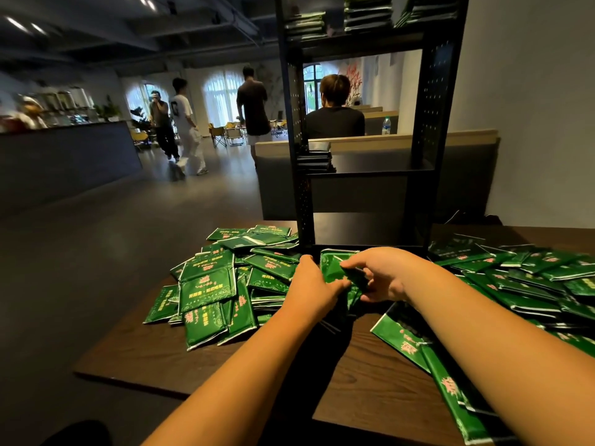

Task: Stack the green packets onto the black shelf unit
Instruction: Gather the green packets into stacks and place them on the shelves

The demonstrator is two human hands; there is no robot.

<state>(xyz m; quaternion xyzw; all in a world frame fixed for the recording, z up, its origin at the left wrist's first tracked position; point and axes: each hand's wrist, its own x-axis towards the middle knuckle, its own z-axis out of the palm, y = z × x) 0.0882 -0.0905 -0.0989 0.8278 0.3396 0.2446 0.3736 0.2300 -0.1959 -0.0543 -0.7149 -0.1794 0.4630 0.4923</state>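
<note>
Both grips clench one small bundle [335, 268] of green packets just in front of the foot of the black shelf unit [434, 123], which stands at the far edge of the desk [193, 358]. The left grip [314, 281] curls round the bundle's left edge, and the right grip [380, 275] pinches its right side with the fingers folded over the upper face. Held from both sides like this, the packets look as if they are being squared into a tidy block, so that they will lie flat on a shelf and not slide apart. Whether the bundle's lower edge rests on the desk is hidden by the wrists. A loose heap [219, 284] lies toward the left edge of the desk and a wider spread [531, 278] toward the right edge, running down to the near right corner, so both sit within easy reach of either side. Neat stacks [367, 11] already fill the top shelf, and a short pile [317, 157] sits at the left end of the middle shelf, with bare board beside it. That bare stretch seems the likely place for this bundle. With so many packets loose, much of the job remains.
</note>
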